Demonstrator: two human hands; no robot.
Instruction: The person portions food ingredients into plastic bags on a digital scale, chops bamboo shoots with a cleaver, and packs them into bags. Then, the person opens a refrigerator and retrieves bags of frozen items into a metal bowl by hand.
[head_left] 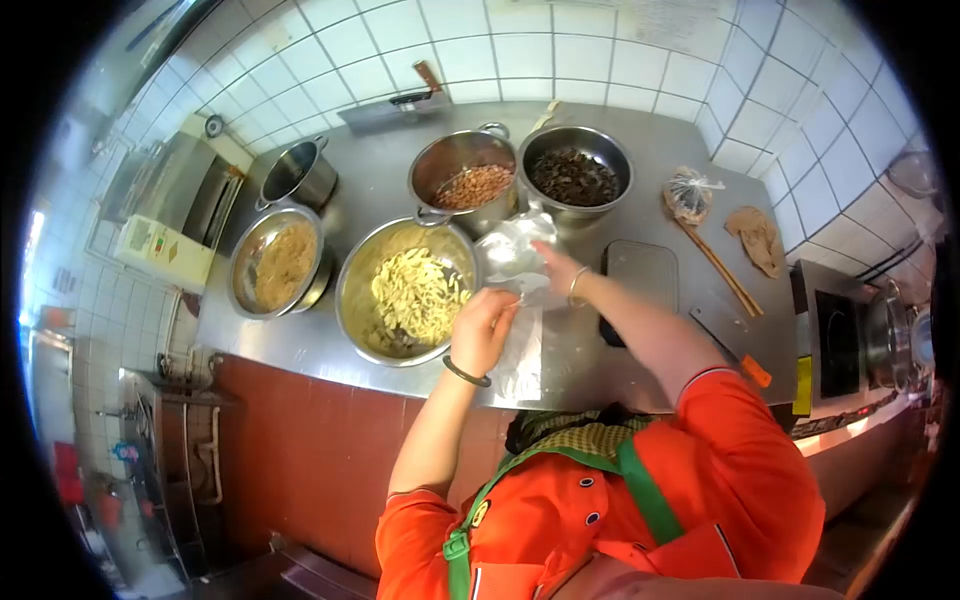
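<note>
Hands (pixel 482 328) | clear plastic (pixel 538 288) | between both, beside steel bowl (pixel 356 298)

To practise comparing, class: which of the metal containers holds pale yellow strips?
The wide bowl beside the left hand. Only it shows yellow strips; the left bowl holds tan food, the right bowl dark pieces, and the middle pot brown ones.

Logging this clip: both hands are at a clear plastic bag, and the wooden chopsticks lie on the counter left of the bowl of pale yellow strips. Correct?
Not quite: in the head view the wooden chopsticks lie right of the bowl, not left. The left hand and right hand are at the plastic bag.
</note>
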